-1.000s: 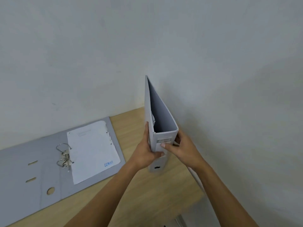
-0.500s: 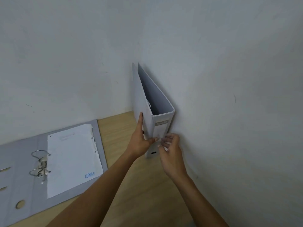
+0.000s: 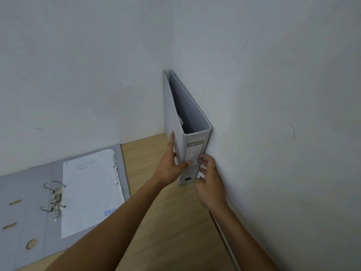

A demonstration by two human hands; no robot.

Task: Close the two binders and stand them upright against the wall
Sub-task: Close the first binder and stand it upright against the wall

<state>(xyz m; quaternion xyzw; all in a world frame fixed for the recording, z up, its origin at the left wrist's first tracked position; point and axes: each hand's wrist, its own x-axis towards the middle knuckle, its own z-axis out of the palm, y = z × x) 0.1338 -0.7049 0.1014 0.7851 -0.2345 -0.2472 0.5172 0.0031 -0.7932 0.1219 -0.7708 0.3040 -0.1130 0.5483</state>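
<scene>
A closed grey binder (image 3: pixel 176 122) stands upright on the wooden desk in the corner, its right cover against the right wall, its labelled spine facing me. My left hand (image 3: pixel 172 165) grips its left cover, thumb across the spine. My right hand (image 3: pixel 208 178) rests with its fingertips on the spine's right edge, beside the wall. A second grey binder (image 3: pixel 27 194) lies open flat at the left, its metal rings (image 3: pixel 53 198) closed, with white sheets (image 3: pixel 91 190) on its right half.
The light wooden desk (image 3: pixel 172 222) meets white walls at the back (image 3: pixel 97 75) and at the right (image 3: pixel 283 133). A thin pale strip (image 3: pixel 224 237) runs along the desk's right edge by the wall.
The closed binder has moved away from me and to the right, into the corner, and now stands against the right wall. My right hand has slid down to the spine's right edge.
</scene>
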